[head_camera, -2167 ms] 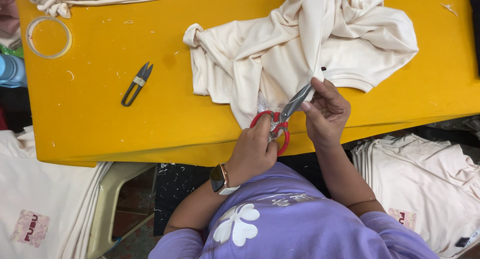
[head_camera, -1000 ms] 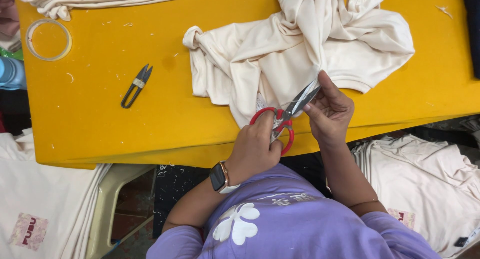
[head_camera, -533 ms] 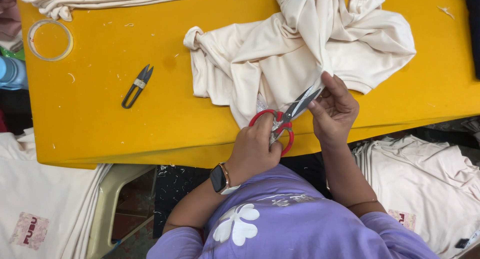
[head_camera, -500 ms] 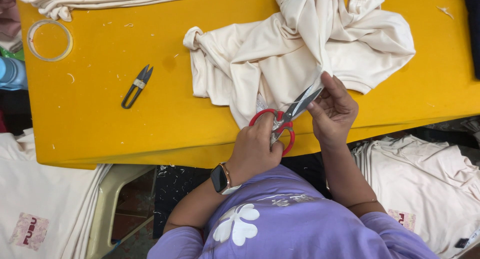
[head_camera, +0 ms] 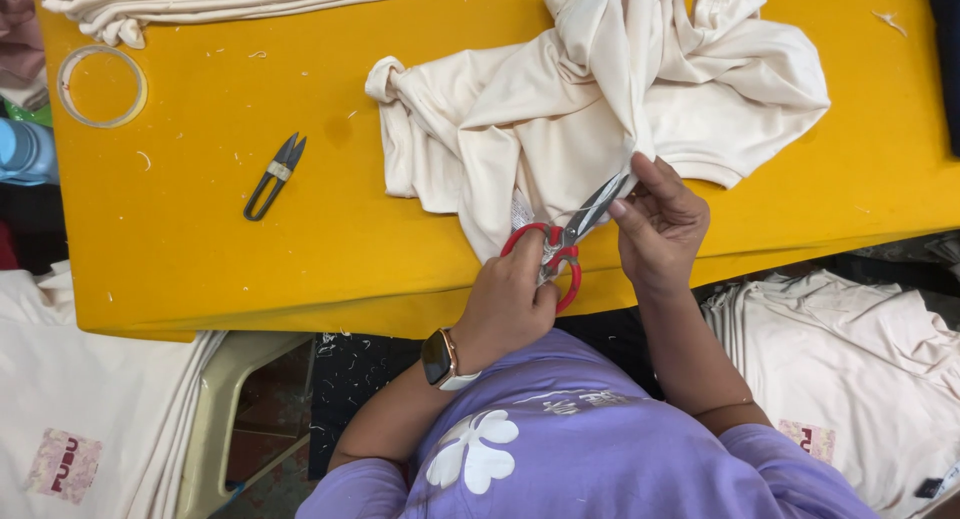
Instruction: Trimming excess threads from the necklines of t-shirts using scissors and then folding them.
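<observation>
Head view: the red-handled scissors (head_camera: 560,247) sit at the near edge of the yellow desk (head_camera: 200,249), steel blades angled up into the rumpled cream garment (head_camera: 600,109). The left hand (head_camera: 510,304) has its fingers wrapped through the plastic loops; the right hand (head_camera: 660,224) pinches the soft knit taut at the blade tips. Small dark thread snips (head_camera: 272,174) lie well apart.

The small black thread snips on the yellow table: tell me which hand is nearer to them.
Left. The left hand grips the red-handled scissors at the table's near edge, right of the thread snips. The right hand is farther right, pinching the cream garment at the blades.
</observation>
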